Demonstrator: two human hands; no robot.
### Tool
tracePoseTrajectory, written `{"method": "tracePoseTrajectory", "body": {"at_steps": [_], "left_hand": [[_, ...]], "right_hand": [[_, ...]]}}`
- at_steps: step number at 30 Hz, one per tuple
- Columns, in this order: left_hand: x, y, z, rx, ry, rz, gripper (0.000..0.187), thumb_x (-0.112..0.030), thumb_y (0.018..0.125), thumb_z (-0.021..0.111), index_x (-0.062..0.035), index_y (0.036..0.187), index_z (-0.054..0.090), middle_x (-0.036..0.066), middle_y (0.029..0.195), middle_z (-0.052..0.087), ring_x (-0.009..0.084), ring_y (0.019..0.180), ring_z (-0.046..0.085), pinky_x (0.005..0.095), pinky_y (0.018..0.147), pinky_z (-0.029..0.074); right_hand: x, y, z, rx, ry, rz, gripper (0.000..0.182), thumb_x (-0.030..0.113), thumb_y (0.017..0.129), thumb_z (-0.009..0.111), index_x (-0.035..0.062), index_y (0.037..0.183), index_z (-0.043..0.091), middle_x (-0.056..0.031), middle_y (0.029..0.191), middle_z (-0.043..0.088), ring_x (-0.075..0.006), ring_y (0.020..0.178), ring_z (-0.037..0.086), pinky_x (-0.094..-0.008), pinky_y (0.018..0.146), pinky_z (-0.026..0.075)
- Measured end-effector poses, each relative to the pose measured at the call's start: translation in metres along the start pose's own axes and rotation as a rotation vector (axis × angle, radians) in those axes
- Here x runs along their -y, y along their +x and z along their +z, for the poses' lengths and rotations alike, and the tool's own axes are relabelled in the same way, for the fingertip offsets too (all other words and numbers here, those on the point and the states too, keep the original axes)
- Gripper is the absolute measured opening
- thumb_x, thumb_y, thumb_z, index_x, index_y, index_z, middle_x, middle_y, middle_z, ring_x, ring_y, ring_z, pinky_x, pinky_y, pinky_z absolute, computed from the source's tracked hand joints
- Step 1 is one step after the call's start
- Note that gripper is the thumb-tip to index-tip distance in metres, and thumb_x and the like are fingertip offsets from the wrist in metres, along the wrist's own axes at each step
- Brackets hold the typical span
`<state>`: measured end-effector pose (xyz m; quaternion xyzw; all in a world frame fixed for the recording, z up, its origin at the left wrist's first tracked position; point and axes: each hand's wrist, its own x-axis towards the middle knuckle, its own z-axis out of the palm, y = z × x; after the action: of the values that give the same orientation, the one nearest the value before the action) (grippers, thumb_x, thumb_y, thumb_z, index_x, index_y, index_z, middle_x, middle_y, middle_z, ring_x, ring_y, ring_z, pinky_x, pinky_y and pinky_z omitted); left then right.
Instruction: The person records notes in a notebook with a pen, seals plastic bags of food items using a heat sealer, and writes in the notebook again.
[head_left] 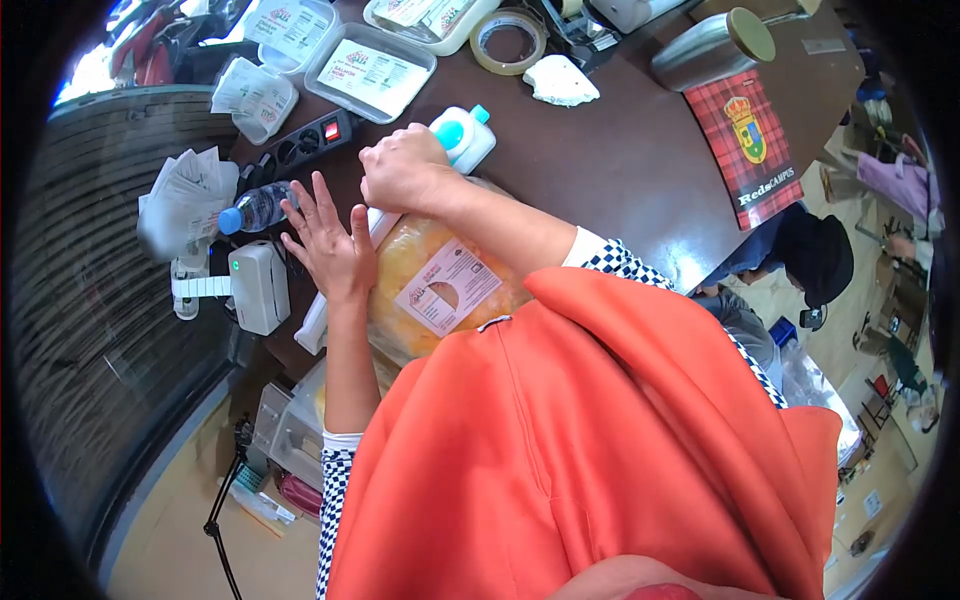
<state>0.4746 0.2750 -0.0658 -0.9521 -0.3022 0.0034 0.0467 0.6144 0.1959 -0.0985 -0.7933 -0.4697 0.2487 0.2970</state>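
My right hand [408, 172] is closed in a fist over a long white bag sealer [468, 140] with teal parts at its far end. The fist covers much of its bar, and the fingertips are hidden. Just left of the bar, my left hand [335, 250] is raised, open, fingers spread, holding nothing. A clear plastic bag [405, 325] of yellow food lies against the sealer, with a white and pink label [450, 287] facing up. My right forearm crosses above the bag, and the orange apron hides its near edge.
A water bottle [262, 207], a label printer [258, 288] and a power strip [305, 143] stand at left. Labelled plastic containers [370, 72] and a tape roll [508, 42] are at the back. A red plaid booklet [745, 150] and a steel cup [700, 52] lie right.
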Motion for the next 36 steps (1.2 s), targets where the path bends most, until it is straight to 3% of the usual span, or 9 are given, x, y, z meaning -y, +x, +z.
{"method": "tracePoseTrajectory", "body": {"at_steps": [4, 6, 8, 10, 12, 18, 24, 29, 36], "left_hand": [[-0.008, 0.000, -0.006, 0.064, 0.011, -0.018, 0.069, -0.061, 0.086, 0.029, -0.0197, 0.141, 0.022, 0.016, 0.145, 0.020, 0.0390, 0.133, 0.017, 0.0582, 0.103, 0.013], [-0.008, 0.004, -0.004, 0.048, 0.082, 0.012, 0.065, -0.056, 0.087, 0.031, -0.0185, 0.140, 0.026, 0.017, 0.142, 0.027, 0.0395, 0.130, 0.024, 0.0555, 0.100, 0.022], [-0.006, 0.004, -0.005, 0.083, 0.078, 0.025, 0.063, -0.056, 0.088, 0.030, -0.0187, 0.139, 0.027, 0.017, 0.142, 0.027, 0.0385, 0.130, 0.024, 0.0555, 0.099, 0.024], [-0.008, 0.002, -0.002, 0.125, 0.108, -0.041, 0.062, -0.056, 0.090, 0.024, -0.0191, 0.140, 0.026, 0.015, 0.143, 0.025, 0.0365, 0.131, 0.022, 0.0554, 0.100, 0.022], [-0.010, 0.000, -0.004, 0.153, 0.025, -0.081, 0.063, -0.058, 0.088, 0.026, -0.0203, 0.139, 0.027, 0.013, 0.145, 0.023, 0.0354, 0.133, 0.020, 0.0572, 0.102, 0.018], [-0.010, -0.005, 0.005, 0.120, -0.050, -0.094, 0.065, -0.061, 0.088, 0.025, -0.0216, 0.139, 0.027, 0.012, 0.145, 0.023, 0.0334, 0.133, 0.021, 0.0573, 0.102, 0.018], [-0.011, -0.005, 0.013, 0.092, -0.094, -0.079, 0.062, -0.059, 0.089, 0.026, -0.0208, 0.138, 0.029, 0.013, 0.143, 0.027, 0.0350, 0.130, 0.026, 0.0561, 0.101, 0.022], [-0.008, -0.004, 0.021, 0.090, -0.178, -0.026, 0.060, -0.055, 0.090, 0.027, -0.0187, 0.137, 0.030, 0.016, 0.141, 0.030, 0.0369, 0.127, 0.031, 0.0512, 0.098, 0.028], [-0.008, -0.005, 0.027, 0.072, -0.222, -0.004, 0.058, -0.053, 0.091, 0.028, -0.0172, 0.136, 0.032, 0.018, 0.140, 0.031, 0.0378, 0.126, 0.032, 0.0478, 0.099, 0.030]], "right_hand": [[-0.002, -0.001, 0.015, -0.182, -0.019, -0.034, 0.024, 0.029, 0.073, 0.053, 0.0096, 0.077, 0.065, -0.0117, 0.077, 0.065, -0.0256, 0.074, 0.063, -0.0385, 0.069, 0.043], [-0.004, -0.003, 0.010, -0.144, -0.080, -0.091, 0.041, 0.049, 0.067, 0.061, 0.0093, 0.076, 0.066, -0.0099, 0.077, 0.065, -0.0248, 0.075, 0.062, -0.0387, 0.068, 0.042], [0.002, -0.004, 0.002, -0.052, -0.085, -0.037, 0.052, 0.057, 0.058, 0.065, 0.0096, 0.079, 0.067, -0.0083, 0.079, 0.065, -0.0234, 0.080, 0.062, -0.0384, 0.070, 0.041], [-0.001, 0.002, 0.012, -0.055, -0.068, 0.030, 0.037, 0.043, 0.068, 0.059, 0.0094, 0.082, 0.067, -0.0101, 0.083, 0.066, -0.0238, 0.083, 0.062, -0.0373, 0.074, 0.041], [0.001, -0.002, 0.007, -0.068, -0.063, 0.046, 0.031, 0.035, 0.071, 0.054, 0.0086, 0.080, 0.067, -0.0107, 0.083, 0.066, -0.0250, 0.083, 0.062, -0.0377, 0.074, 0.043], [0.005, -0.009, -0.001, -0.051, -0.088, 0.086, 0.030, 0.033, 0.069, 0.054, 0.0072, 0.077, 0.067, -0.0123, 0.079, 0.066, -0.0259, 0.079, 0.063, -0.0379, 0.072, 0.045], [0.002, -0.014, 0.004, -0.185, -0.120, 0.081, 0.029, 0.031, 0.064, 0.055, 0.0071, 0.073, 0.067, -0.0124, 0.078, 0.066, -0.0254, 0.079, 0.063, -0.0378, 0.072, 0.045], [0.000, -0.013, 0.009, -0.215, -0.170, 0.101, 0.029, 0.031, 0.060, 0.058, 0.0069, 0.072, 0.069, -0.0134, 0.079, 0.066, -0.0253, 0.081, 0.064, -0.0357, 0.072, 0.048], [-0.002, -0.020, 0.007, -0.218, -0.206, 0.106, 0.030, 0.030, 0.061, 0.057, 0.0059, 0.073, 0.069, -0.0129, 0.079, 0.066, -0.0244, 0.080, 0.064, -0.0354, 0.072, 0.048]]}}
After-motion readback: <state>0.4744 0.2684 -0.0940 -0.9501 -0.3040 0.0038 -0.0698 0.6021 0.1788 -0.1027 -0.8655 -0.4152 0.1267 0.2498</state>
